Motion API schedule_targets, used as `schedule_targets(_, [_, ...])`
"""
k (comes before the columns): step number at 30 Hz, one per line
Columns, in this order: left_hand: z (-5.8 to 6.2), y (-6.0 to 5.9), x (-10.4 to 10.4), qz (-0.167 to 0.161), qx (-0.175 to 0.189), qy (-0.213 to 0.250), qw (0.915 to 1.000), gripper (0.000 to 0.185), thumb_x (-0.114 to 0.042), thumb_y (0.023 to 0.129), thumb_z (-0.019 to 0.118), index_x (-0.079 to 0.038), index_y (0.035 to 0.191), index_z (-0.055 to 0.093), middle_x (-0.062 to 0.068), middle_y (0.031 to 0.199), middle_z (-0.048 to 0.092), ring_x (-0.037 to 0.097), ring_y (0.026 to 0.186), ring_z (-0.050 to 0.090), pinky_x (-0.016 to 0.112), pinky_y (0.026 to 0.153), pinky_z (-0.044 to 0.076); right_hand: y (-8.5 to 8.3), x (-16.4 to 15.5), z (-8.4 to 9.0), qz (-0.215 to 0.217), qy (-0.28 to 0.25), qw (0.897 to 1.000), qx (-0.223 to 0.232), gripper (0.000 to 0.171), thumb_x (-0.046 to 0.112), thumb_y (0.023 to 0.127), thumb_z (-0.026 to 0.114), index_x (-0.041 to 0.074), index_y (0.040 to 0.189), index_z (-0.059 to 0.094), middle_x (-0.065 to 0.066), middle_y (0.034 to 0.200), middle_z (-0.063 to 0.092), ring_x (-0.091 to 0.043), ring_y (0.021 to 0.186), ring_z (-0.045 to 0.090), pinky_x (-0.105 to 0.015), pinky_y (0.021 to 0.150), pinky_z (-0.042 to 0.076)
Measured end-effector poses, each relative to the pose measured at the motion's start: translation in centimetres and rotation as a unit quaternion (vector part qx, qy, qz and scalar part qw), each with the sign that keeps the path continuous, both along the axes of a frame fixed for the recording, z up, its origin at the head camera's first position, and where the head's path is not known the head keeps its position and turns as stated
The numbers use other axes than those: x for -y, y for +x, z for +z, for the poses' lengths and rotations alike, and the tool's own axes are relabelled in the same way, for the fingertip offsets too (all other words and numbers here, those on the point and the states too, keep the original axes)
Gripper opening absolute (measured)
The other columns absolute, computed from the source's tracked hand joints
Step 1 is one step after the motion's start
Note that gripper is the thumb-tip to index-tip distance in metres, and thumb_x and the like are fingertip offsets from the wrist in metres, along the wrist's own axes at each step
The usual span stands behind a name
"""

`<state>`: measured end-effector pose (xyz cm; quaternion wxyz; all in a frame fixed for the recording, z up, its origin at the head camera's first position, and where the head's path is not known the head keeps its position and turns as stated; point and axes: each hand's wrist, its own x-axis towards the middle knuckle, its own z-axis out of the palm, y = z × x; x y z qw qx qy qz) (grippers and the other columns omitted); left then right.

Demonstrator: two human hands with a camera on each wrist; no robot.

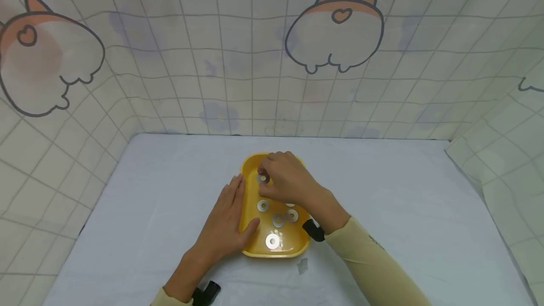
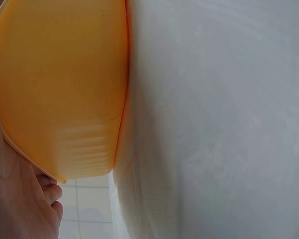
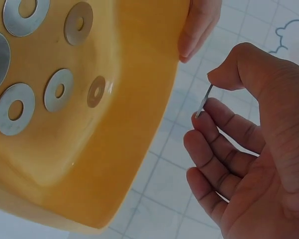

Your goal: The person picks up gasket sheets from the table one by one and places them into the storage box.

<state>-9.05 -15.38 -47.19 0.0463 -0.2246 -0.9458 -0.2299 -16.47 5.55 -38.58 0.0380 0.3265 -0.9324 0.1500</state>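
Note:
A yellow tray (image 1: 272, 248) with raised walls stands on the white-covered table, and several flat metal washers (image 1: 272, 241) lie spread on its floor. Over the far part of the tray, my right hand (image 1: 291, 178) pinches one washer (image 3: 204, 100) between thumb and fingertips. The right wrist view has this washer edge-on, held above the level of the rim. My left hand (image 1: 225, 223) rests along the tray's left side, fingers straight against the rim and thumb reaching over it. In the left wrist view the tray's outer wall (image 2: 64, 84) is close beside the palm.
A white cloth (image 1: 170, 192) covers the table. Behind it and at both sides hang tile-patterned curtains (image 1: 238, 74) with cartoon animals. A small grey patch (image 1: 302, 266) shows on the cloth just in front of the tray. Black straps (image 1: 313, 230) sit at the wrists.

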Motion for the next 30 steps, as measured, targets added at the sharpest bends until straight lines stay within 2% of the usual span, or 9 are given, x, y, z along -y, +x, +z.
schedule_targets(7, [-0.18, -0.14, 0.01, -0.001, -0.011, -0.007, 0.9999, 0.096, -0.048, 0.099, 0.060, 0.003, 0.168, 0.016, 0.016, 0.179, 0.015, 0.031, 0.167, 0.020, 0.049, 0.136, 0.021, 0.13, 0.14, 0.12, -0.006, 0.005, 1.000, -0.001, 0.015, 0.024, 0.090, 0.073, 0.013, 0.099, 0.075, 0.003, 0.090, 0.070, -0.015, 0.084, 0.060, -0.036, 0.087, 0.054])
schedule_targets(14, [-0.42, 0.37, 0.37, 0.000, -0.021, -0.010, 0.9997, 0.096, -0.049, 0.098, 0.060, 0.005, 0.167, 0.019, 0.018, 0.178, 0.018, 0.033, 0.165, 0.023, 0.051, 0.134, 0.025, 0.53, 0.30, 0.05, -0.004, 0.005, 1.000, 0.014, 0.016, 0.025, 0.091, 0.072, 0.012, 0.101, 0.075, 0.004, 0.091, 0.071, -0.014, 0.082, 0.059, -0.034, 0.087, 0.054])
schedule_targets(21, [-0.46, 0.06, 0.51, 0.002, -0.021, -0.008, 0.9998, 0.097, -0.050, 0.099, 0.060, 0.003, 0.168, 0.017, 0.015, 0.179, 0.015, 0.031, 0.166, 0.021, 0.050, 0.134, 0.025, 0.33, 0.40, 0.24, -0.009, 0.011, 1.000, 0.003, 0.018, 0.023, 0.090, 0.073, 0.012, 0.105, 0.076, 0.003, 0.094, 0.073, -0.015, 0.085, 0.061, -0.033, 0.086, 0.054])
schedule_targets(26, [-0.75, 0.20, 0.35, 0.000, -0.028, -0.001, 0.9996, 0.096, -0.047, 0.098, 0.063, 0.004, 0.167, 0.020, 0.017, 0.178, 0.018, 0.032, 0.165, 0.023, 0.036, 0.138, 0.011, 0.46, 0.39, -0.09, -0.006, 0.008, 1.000, -0.002, 0.019, 0.024, 0.091, 0.073, 0.012, 0.105, 0.076, 0.002, 0.094, 0.072, -0.016, 0.085, 0.061, -0.033, 0.083, 0.053])
schedule_targets(28, [-0.88, 0.25, 0.32, -0.001, -0.034, -0.002, 0.9994, 0.095, -0.047, 0.099, 0.063, 0.004, 0.167, 0.020, 0.017, 0.177, 0.019, 0.033, 0.165, 0.023, 0.031, 0.138, 0.005, 0.48, 0.42, -0.17, -0.003, 0.011, 1.000, 0.001, 0.019, 0.024, 0.092, 0.073, 0.011, 0.106, 0.076, 0.001, 0.097, 0.072, -0.017, 0.088, 0.064, -0.035, 0.087, 0.055])
schedule_targets(30, [-0.86, 0.23, 0.30, -0.001, -0.037, -0.005, 0.9993, 0.095, -0.047, 0.099, 0.062, 0.004, 0.167, 0.020, 0.017, 0.177, 0.019, 0.033, 0.165, 0.023, 0.032, 0.139, 0.006, 0.49, 0.43, -0.20, -0.004, 0.016, 1.000, 0.009, 0.024, 0.024, 0.094, 0.072, 0.010, 0.112, 0.076, -0.001, 0.105, 0.075, -0.020, 0.098, 0.069, -0.038, 0.095, 0.057])
